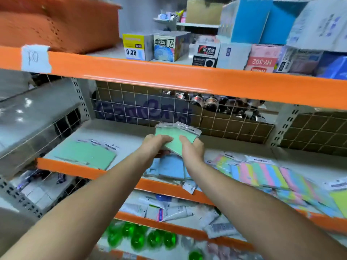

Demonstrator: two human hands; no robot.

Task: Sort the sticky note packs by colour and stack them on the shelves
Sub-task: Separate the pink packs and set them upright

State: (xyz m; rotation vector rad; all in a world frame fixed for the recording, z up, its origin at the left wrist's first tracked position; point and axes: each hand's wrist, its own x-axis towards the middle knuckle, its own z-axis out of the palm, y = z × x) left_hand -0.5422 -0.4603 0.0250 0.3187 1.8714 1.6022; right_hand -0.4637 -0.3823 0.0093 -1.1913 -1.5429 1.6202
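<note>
Both hands, left hand [156, 142] and right hand [190, 147], grip a bundle of green packs [176, 136] above the middle shelf [120, 129], fingers curled round its near edge. Risk: slippery sleeves could fan out and drop onto the blue packs [170, 168] below, mixing colours. Readable upper-shelf labels: "0.38", "20", "HX-302"

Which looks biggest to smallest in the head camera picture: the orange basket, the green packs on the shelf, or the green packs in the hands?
1. Orange basket, though it is cut off by the frame.
2. Green packs on the shelf.
3. Green packs in the hands, partly covered by the left hand and right hand.
</note>
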